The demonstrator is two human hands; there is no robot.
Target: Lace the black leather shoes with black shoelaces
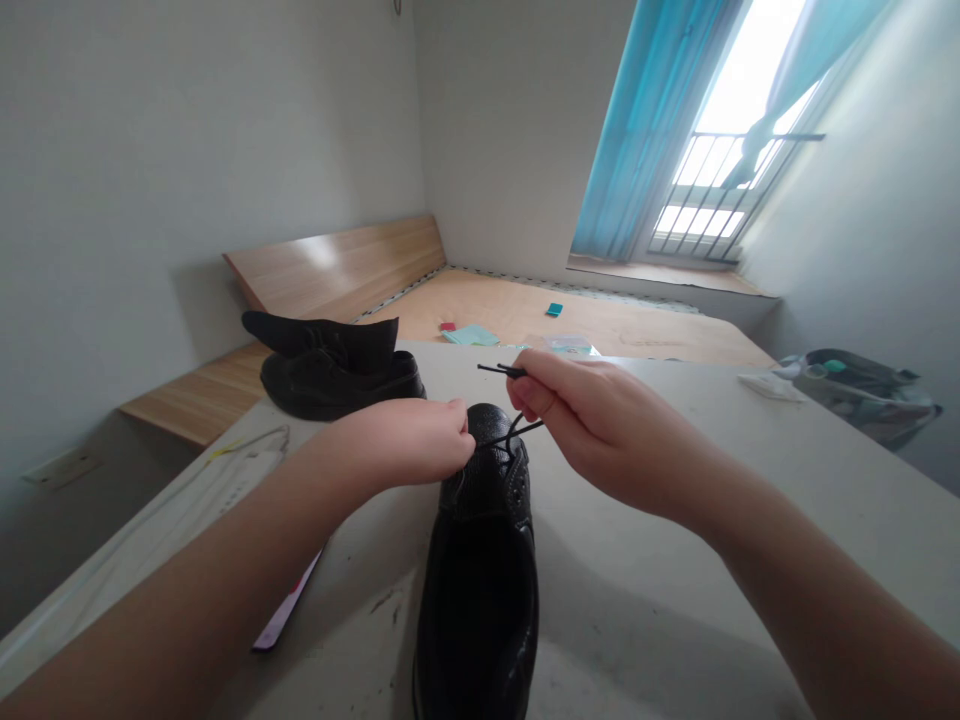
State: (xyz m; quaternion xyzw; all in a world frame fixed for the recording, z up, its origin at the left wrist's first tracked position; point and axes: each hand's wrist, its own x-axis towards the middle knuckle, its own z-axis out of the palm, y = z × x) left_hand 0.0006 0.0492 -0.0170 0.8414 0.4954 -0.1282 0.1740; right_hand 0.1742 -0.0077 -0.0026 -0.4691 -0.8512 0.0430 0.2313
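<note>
A black leather shoe (pixel 480 600) stands on the white table with its heel toward me and its toe pointing away. My right hand (pixel 581 410) pinches a black shoelace (pixel 499 369), whose ends stick out past the fingertips. From that hand the lace runs down to the eyelets on the shoe's right side. My left hand (pixel 427 440) is closed at the left edge of the shoe's tongue. Its fingertips are turned away from view, so what they grip there is hidden.
Another black shoe (pixel 337 385) sits at the back left, with a dark insole-like flap (pixel 330 335) on top. A thin pinkish strip (pixel 289 605) lies left of the near shoe. Beyond the table (pixel 637 620) is a wooden bed board (pixel 510 295); a bag (pixel 862 390) is at right.
</note>
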